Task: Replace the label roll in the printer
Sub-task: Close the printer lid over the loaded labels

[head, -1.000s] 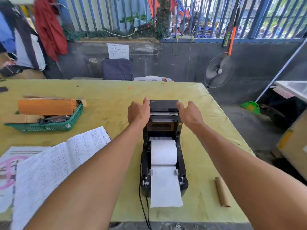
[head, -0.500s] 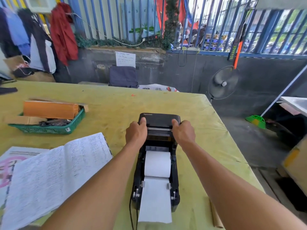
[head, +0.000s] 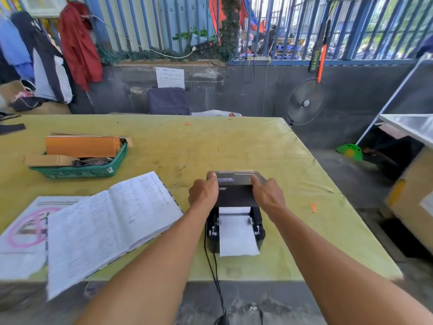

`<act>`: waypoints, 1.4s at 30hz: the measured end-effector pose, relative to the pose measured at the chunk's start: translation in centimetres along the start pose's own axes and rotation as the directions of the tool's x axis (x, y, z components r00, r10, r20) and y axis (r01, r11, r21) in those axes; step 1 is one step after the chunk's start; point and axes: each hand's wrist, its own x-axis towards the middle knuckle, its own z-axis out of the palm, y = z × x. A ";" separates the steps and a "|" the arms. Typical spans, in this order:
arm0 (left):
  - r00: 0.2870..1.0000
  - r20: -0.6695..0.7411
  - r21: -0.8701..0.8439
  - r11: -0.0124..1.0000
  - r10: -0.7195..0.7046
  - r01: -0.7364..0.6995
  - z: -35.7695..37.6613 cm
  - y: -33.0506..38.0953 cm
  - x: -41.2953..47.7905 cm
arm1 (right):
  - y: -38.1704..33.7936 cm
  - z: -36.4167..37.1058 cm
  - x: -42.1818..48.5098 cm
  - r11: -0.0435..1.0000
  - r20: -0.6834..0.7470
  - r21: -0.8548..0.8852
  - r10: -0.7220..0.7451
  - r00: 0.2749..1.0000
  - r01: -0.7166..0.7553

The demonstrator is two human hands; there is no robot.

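Observation:
A black label printer (head: 257,231) sits near the front edge of the yellow-green table (head: 210,148). Its lid (head: 236,195) is tilted most of the way down over the body. My left hand (head: 203,193) grips the lid's left side and my right hand (head: 267,194) grips its right side. The white label roll is mostly hidden under the lid; a strip of white label paper (head: 236,235) runs out of the front slot and hangs past the printer's front. A black cable (head: 212,270) leaves the printer toward me.
An open handwritten notebook (head: 105,221) lies left of the printer over a printed sheet (head: 25,228). A green basket (head: 82,168) with cardboard boxes stands at the back left. A small orange scrap (head: 313,207) lies to the right. A fan (head: 304,103) and a metal shelf (head: 412,125) stand beyond the table's right edge.
Both hands have swung the lid from upright down over the roll, which is now mostly covered. The view has pulled back; the cardboard core on the right is out of sight.

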 end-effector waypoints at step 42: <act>0.999 0.052 -0.099 0.995 0.014 -0.008 2.7 -10.2 -2.2 | 9.1 0.5 -3.1 0.981 0.191 0.131 0.118 0.975 -0.144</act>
